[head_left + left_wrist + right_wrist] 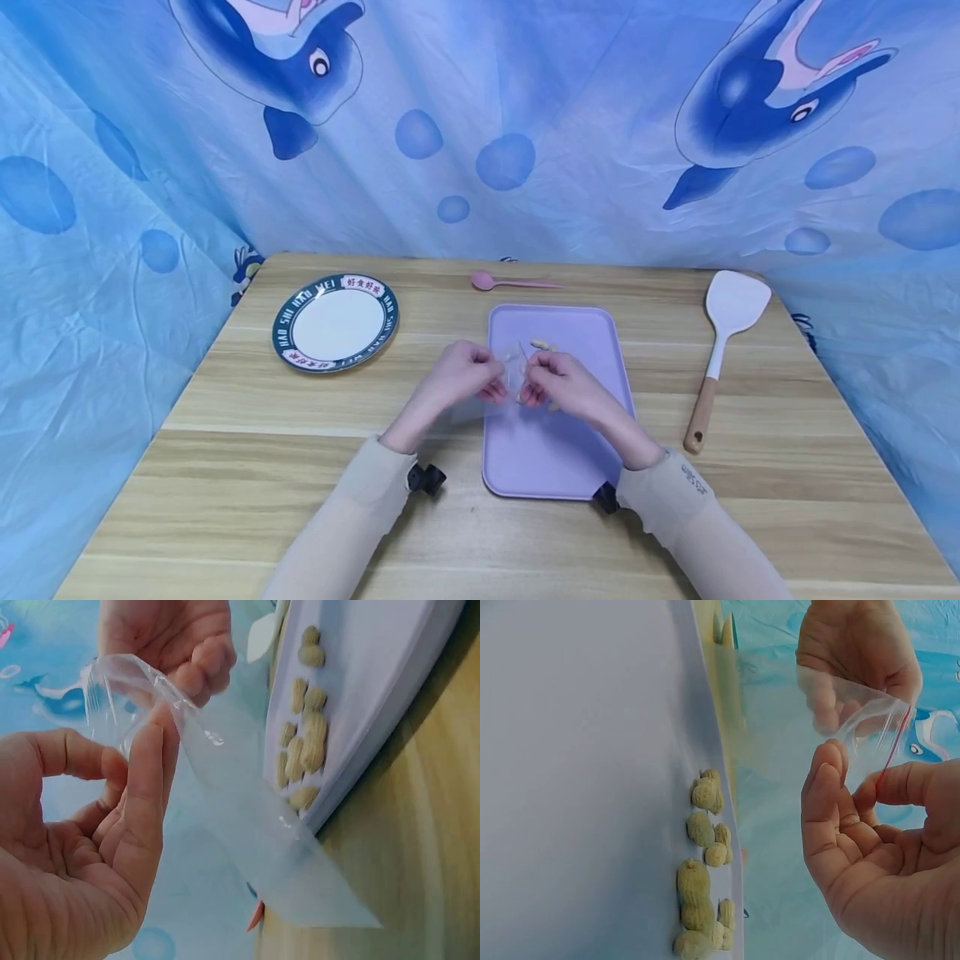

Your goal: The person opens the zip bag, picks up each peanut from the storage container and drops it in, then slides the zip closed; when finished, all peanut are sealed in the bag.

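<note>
Over the lilac tray (551,467), my left hand (468,371) and right hand (561,385) pinch a clear zip bag (515,367) between them. The left wrist view shows the bag (232,799) hanging slack and see-through, with the left thumb and fingers (142,787) gripping its upper edge. A red strip (897,746) runs along the bag's mouth in the right wrist view, where the right thumb and forefinger pinch that edge. Several unshelled peanuts (313,742) lie on the tray beneath, mostly hidden by the hands in the head view.
On the left lies a white plate (341,325) with a dark patterned rim. A pink spoon (517,283) is behind the tray. To the right rests a white spatula (720,342) with a wooden handle. A blue dolphin-print curtain (600,167) hangs behind the table.
</note>
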Available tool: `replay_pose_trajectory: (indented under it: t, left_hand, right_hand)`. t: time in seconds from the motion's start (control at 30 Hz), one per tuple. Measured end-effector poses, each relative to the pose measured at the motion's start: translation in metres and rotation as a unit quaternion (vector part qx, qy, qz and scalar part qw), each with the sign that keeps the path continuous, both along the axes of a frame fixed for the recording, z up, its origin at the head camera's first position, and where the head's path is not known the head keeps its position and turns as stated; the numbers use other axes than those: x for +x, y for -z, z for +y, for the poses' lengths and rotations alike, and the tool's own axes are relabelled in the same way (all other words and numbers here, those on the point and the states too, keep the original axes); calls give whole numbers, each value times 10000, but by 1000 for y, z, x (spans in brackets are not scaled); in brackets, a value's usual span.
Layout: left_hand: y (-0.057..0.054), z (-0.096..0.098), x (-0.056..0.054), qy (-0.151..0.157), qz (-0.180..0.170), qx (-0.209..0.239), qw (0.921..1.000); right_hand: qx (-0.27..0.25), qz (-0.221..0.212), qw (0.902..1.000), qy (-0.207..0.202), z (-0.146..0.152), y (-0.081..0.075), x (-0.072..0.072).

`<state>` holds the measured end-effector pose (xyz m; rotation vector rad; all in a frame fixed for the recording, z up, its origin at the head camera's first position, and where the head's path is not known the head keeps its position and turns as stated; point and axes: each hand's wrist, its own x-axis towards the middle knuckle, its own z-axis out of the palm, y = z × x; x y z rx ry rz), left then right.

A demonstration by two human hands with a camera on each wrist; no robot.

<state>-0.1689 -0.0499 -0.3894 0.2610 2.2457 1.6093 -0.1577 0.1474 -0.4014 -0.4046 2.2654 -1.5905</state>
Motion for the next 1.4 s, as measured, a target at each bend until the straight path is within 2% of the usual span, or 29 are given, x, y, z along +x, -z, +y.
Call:
replay_pose_trajectory:
  t: [0.1, 0.23, 0.37, 0.5, 0.63, 0.93, 1.2, 1.4]
  left_hand:
    - [-2, -3, 0, 27, 4, -248, 9997]
    - [-2, -6, 1, 122, 378, -830, 9958]
    - [-2, -7, 3, 74, 614, -1416, 9880]
    - [-4, -7, 6, 44, 650, -1938, 9789]
    - [-6, -7, 6, 89, 631, -2263, 9720]
    - [-11, -11, 6, 175, 368, -2560, 9658]
    - [-14, -15, 7, 163, 365, -2535, 9665]
    - [-14, -13, 10, 317, 465, -2365, 9700]
  right_hand:
    - [85, -73, 9999, 50, 1, -1, 0]
    - [274, -50, 9995, 154, 1, -2, 0]
    - [534, 26, 9983, 234, 2, -1, 0]
    - [749, 98, 9968, 243, 3, 1, -1]
    - [805, 84, 9962, 336, 4, 2, -2]
    - [867, 34, 9953, 425, 6, 1, -3]
    - [886, 4, 9951, 441, 6, 0, -3]
    - [816, 117, 9959, 369, 5, 2, -2]
